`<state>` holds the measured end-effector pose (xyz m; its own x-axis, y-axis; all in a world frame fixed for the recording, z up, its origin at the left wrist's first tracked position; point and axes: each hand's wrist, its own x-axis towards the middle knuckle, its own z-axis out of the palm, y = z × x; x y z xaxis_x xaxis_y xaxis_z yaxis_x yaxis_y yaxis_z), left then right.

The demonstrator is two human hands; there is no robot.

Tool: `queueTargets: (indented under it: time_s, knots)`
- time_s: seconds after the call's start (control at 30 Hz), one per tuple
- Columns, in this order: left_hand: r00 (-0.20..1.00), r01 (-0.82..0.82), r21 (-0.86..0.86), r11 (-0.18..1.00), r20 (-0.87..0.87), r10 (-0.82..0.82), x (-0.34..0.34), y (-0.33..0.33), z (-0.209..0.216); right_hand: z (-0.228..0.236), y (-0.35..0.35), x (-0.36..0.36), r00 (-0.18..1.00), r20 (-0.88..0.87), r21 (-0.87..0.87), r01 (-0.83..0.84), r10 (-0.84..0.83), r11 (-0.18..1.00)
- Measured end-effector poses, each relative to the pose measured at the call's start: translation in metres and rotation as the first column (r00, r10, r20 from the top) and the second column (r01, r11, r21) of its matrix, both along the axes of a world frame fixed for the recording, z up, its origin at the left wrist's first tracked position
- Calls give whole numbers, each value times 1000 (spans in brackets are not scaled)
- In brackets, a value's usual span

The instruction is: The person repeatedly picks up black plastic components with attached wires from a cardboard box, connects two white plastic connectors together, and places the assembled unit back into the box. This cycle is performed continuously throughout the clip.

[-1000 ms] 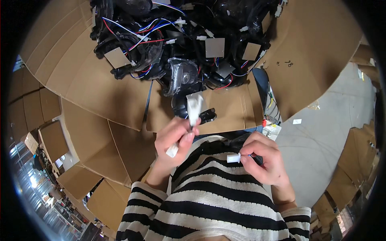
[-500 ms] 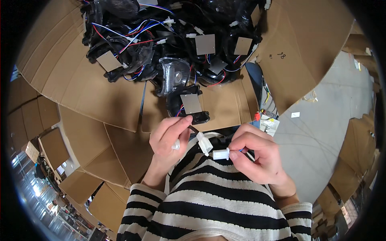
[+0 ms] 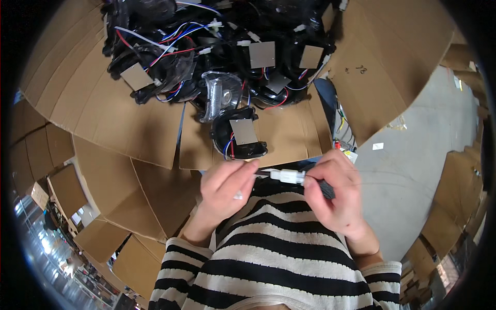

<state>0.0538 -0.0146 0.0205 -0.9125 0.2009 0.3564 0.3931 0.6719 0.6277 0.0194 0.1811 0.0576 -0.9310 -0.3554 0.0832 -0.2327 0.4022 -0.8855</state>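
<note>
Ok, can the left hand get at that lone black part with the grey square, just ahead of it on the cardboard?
Probably yes: the black part lies apart from the pile, with bare cardboard between it and the left hand. That hand's fingers are pinching the white connector, though.

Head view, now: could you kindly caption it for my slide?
Both hands hold a white connector before piled black wired parts.

Single head view, looking steeply down, close above hands, fisheye-bent edges
</note>
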Motion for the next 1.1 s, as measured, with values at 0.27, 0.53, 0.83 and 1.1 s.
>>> queueTargets:
  time_s: [0.27, 0.53, 0.83, 1.1]
  knots:
    - [999, 8, 122, 993, -40, -3, 17, 5, -2, -2, 27, 15, 964, 251, -119, -58, 86, 991]
    - [584, -381, 797, 469, -187, 790, 73, -129, 85, 2, 33, 8, 969, 241, -135, -30, 62, 990]
    - [304, -940, -311, 137, -589, 749, 100, -308, 121, -2, 19, 10, 958, 242, -157, -120, 156, 980]
    - [587, -701, -580, 416, -136, 798, 90, -297, -45, -5, 19, 9, 956, 261, -118, -105, 133, 987]
